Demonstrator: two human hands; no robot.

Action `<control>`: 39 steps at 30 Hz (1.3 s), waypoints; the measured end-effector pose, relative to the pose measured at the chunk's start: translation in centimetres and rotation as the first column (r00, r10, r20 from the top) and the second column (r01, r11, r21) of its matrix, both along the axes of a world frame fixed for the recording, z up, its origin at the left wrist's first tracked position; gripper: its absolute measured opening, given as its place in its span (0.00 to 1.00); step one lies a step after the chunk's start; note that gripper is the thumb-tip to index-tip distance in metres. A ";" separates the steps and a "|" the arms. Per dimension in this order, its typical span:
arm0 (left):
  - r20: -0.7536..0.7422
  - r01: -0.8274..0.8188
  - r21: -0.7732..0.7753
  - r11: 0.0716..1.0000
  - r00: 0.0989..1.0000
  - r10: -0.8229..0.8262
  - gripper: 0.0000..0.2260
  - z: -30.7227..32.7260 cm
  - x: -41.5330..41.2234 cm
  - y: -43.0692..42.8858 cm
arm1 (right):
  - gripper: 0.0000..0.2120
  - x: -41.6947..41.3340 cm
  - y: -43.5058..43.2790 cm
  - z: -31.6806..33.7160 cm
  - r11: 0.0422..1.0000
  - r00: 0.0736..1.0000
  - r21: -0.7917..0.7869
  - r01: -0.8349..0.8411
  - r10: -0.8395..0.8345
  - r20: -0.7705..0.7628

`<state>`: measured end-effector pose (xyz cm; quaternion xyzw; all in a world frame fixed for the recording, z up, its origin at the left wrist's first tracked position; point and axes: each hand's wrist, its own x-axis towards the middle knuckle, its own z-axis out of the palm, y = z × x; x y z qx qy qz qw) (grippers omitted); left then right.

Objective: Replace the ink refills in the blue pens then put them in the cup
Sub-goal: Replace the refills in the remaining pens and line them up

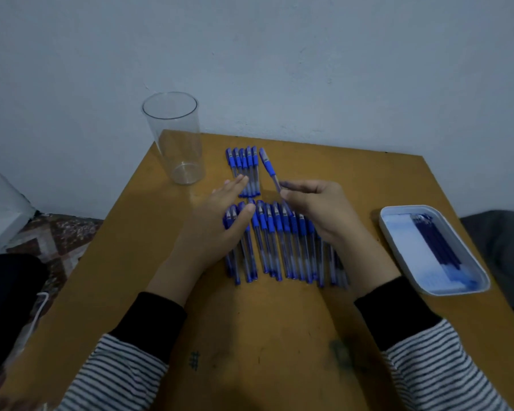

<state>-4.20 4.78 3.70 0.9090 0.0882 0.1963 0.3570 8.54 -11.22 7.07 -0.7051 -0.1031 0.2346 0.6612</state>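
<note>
Cup (175, 140): clear, tall, upright at the far left corner of the counter (250, 327). Empty, and see-through down to its base.

Tray (398, 232): white, round-cornered, at the right edge of the counter, just beyond my right forearm. Contents: a bunch of dark blue refills (436, 247) lying lengthwise toward its right side on a pale lining that is blue-tinged at the near end.

Far row of pens (244, 166): five, side by side, touching, just right of the cup. Blue grips point away from me and clear barrels point toward me.

Near row of pens (279, 241): many more of the same make, packed side by side across the middle of the counter. They have blue grips, clear barrels and blue end plugs. My arms hide both ends of the row, so I cannot give a count.

Single pen (270, 167): lifted between the two rows, tilted, with its blue grip end away from me.

Right hand (318, 209): my fingers (297, 188) are pinched on the single pen's clear barrel.

Left hand (220, 218): my fingers (235, 185) are straight and close together, spread flat over the left end of the near row. Their tips reach the far row. I cannot tell whether they touch either row.

Sleeves: striped, with black cuffs.
</note>
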 end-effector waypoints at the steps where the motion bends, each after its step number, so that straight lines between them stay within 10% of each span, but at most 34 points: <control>1: 0.017 -0.004 -0.024 1.000 1.000 0.005 0.24 0.0 -0.1 -0.5 | 0.11 -0.8 -0.5 0.0 1.000 1.000 0.030 -0.002 0.002 0.000; 13: 0.229 -0.037 -0.447 0.894 0.961 0.154 0.17 0.8 -1.5 -7.8 | 0.11 -11.4 -5.1 -1.2 0.994 0.988 0.079 0.070 -0.080 0.134; 19: 0.249 0.013 -0.486 0.874 0.960 0.124 0.16 1.4 -3.1 -8.7 | 0.11 -12.6 -7.3 -2.0 0.988 0.921 0.083 0.133 -0.154 0.358; 39: 0.114 0.132 -0.583 0.802 0.990 -0.080 0.14 -2.0 -8.2 -9.2 | 0.11 -14.0 -7.1 -4.5 0.948 0.935 0.281 0.153 -0.230 0.268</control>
